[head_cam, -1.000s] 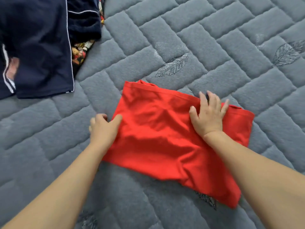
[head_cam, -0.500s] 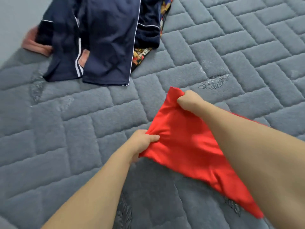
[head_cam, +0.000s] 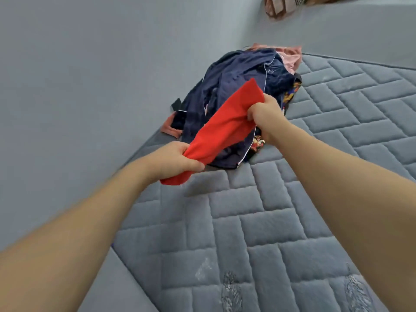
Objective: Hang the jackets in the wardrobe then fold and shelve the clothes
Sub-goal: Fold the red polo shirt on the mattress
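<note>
Quilted grey mattress [head_cam: 258, 233] nearest, bare and broad below both forearms. Above it, folded red garment [head_cam: 227, 129] lifted clear, stretched between two fists: left hand [head_cam: 175, 159] clenched round the lower end, right hand [head_cam: 265, 112] gripping the upper end. Probably mid-carry, folding done, shelving next; calls for keeping the folds together while turning away. Beyond, heap of dark blue clothes [head_cam: 236, 91] by the mattress edge, still unfolded. Plain grey wall [head_cam: 90, 64] close on the left; open room to the right.
</note>
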The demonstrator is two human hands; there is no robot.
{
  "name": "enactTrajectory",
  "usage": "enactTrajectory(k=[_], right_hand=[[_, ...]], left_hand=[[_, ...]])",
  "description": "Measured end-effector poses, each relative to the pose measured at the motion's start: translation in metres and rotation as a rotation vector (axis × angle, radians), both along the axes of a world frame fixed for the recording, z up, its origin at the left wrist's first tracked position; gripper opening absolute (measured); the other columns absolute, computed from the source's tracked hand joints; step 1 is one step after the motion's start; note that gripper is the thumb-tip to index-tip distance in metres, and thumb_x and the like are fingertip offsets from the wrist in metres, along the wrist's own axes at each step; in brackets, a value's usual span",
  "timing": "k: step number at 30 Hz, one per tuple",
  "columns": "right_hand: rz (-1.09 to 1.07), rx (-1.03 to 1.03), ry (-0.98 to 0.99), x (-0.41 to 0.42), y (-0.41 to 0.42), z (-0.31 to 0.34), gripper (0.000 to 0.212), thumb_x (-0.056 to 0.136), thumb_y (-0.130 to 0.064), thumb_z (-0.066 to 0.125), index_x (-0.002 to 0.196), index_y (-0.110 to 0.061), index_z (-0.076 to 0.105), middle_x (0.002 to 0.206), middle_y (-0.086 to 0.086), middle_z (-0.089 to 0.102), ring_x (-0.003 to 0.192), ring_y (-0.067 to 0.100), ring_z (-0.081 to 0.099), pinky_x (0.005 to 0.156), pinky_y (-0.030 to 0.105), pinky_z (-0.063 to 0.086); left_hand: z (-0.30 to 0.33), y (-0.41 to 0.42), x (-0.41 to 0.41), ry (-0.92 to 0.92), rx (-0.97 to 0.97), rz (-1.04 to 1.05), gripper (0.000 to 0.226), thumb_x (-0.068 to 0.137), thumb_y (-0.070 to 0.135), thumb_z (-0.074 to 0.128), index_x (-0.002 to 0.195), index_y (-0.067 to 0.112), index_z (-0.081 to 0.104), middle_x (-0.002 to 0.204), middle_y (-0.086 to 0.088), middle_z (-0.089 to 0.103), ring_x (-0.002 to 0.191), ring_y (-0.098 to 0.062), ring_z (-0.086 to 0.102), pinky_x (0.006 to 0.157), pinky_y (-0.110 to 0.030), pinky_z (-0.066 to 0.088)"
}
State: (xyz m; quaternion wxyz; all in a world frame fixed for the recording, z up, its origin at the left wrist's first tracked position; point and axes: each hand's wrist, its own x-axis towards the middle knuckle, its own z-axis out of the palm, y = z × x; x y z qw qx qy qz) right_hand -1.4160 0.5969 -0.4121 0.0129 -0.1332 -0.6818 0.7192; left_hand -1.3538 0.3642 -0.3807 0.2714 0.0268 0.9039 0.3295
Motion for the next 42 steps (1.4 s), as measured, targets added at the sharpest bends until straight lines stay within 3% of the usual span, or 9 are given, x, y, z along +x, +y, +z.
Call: enactTrajectory(k=[4, 8, 13, 17, 23, 27, 32, 37, 42], right_hand=[[-0.040, 0.044, 0.002, 0.044, 0.023, -0.045, 0.033, 0.071, 0.015, 0.040, 0.070, -0.013, 0.058, 0.063, -0.002, 0.056, 0.058, 0.009, 0.049, 0.049, 0.016, 0.041], [-0.059, 0.190, -0.171, 0.125, 0.069, -0.155, 0.037, 0.076, 0.017, 0.036, 0.095, 0.001, 0.064, 0.081, 0.010, 0.061, 0.073, 0.019, 0.057, 0.065, 0.031, 0.052], [0.088, 0.592, -0.639, 0.257, 0.146, -0.260, 0.019, 0.073, 0.009, 0.045, 0.081, 0.009, 0.063, 0.067, 0.013, 0.055, 0.070, 0.021, 0.052, 0.068, 0.043, 0.052], [0.181, 0.665, -0.717, 0.279, 0.161, -0.259, 0.032, 0.056, -0.022, 0.039, 0.069, -0.004, 0.063, 0.062, 0.007, 0.060, 0.062, 0.022, 0.053, 0.061, 0.033, 0.045], [0.157, 0.587, -0.571, 0.192, 0.117, -0.235, 0.017, 0.070, -0.033, 0.047, 0.066, -0.017, 0.051, 0.060, -0.005, 0.052, 0.058, 0.016, 0.047, 0.051, 0.031, 0.031], [0.150, 0.693, -0.414, 0.118, 0.078, -0.265, 0.022, 0.091, -0.018, 0.046, 0.111, -0.016, 0.055, 0.111, 0.011, 0.061, 0.104, 0.030, 0.056, 0.083, 0.036, 0.042], [0.049, 1.115, -0.500, 0.081, 0.052, -0.342, 0.048, 0.099, -0.049, 0.041, 0.136, -0.018, 0.044, 0.130, 0.018, 0.045, 0.121, 0.040, 0.043, 0.102, 0.047, 0.033], [-0.309, 1.299, -0.396, 0.087, 0.042, -0.388, 0.043, 0.097, -0.044, 0.037, 0.121, -0.014, 0.057, 0.115, 0.017, 0.055, 0.105, 0.038, 0.050, 0.090, 0.047, 0.031], [-0.318, 1.280, -0.455, 0.082, 0.042, -0.384, 0.031, 0.100, -0.031, 0.041, 0.118, -0.015, 0.060, 0.120, 0.011, 0.058, 0.106, 0.036, 0.051, 0.092, 0.047, 0.032]], left_hand=[[-0.038, 0.026, 0.033, -0.018, -0.098, -0.120, 0.024, 0.064, 0.034, 0.072, 0.061, 0.025, 0.050, 0.053, 0.010, 0.046, 0.049, -0.011, 0.044, 0.049, -0.027, 0.038], [-0.145, 0.068, 0.101, -0.196, -0.110, -0.190, 0.021, 0.068, 0.023, 0.070, 0.079, 0.017, 0.052, 0.066, 0.000, 0.050, 0.055, -0.017, 0.049, 0.048, -0.030, 0.041], [-0.263, 0.144, 0.228, -0.533, -0.150, -0.497, 0.031, 0.077, 0.031, 0.075, 0.084, 0.019, 0.047, 0.083, 0.000, 0.057, 0.078, -0.026, 0.062, 0.060, -0.030, 0.046], [-0.280, 0.160, 0.254, -0.614, -0.084, -0.575, 0.033, 0.089, 0.051, 0.062, 0.082, 0.019, 0.053, 0.083, -0.001, 0.058, 0.075, -0.022, 0.057, 0.065, -0.029, 0.044], [-0.265, 0.100, 0.135, -0.334, -0.165, -0.310, 0.025, 0.099, 0.031, 0.053, 0.109, 0.012, 0.066, 0.112, -0.007, 0.070, 0.105, -0.024, 0.064, 0.083, -0.028, 0.044], [-0.289, 0.063, 0.065, -0.090, -0.352, -0.127, 0.025, 0.096, 0.027, 0.050, 0.116, 0.016, 0.061, 0.126, -0.014, 0.061, 0.117, -0.034, 0.056, 0.098, -0.039, 0.045], [-0.361, 0.070, 0.040, -0.027, -0.344, 0.338, 0.045, 0.094, 0.053, 0.046, 0.130, 0.026, 0.046, 0.140, -0.010, 0.040, 0.130, -0.033, 0.034, 0.109, -0.046, 0.026], [-0.408, 0.076, 0.053, 0.385, -0.560, 0.358, 0.039, 0.089, 0.055, 0.040, 0.106, 0.024, 0.055, 0.107, -0.011, 0.055, 0.098, -0.035, 0.051, 0.082, -0.046, 0.037], [-0.413, 0.078, 0.051, 0.363, -0.604, 0.314, 0.043, 0.085, 0.054, 0.038, 0.104, 0.019, 0.054, 0.101, -0.014, 0.052, 0.091, -0.035, 0.049, 0.076, -0.047, 0.036]])
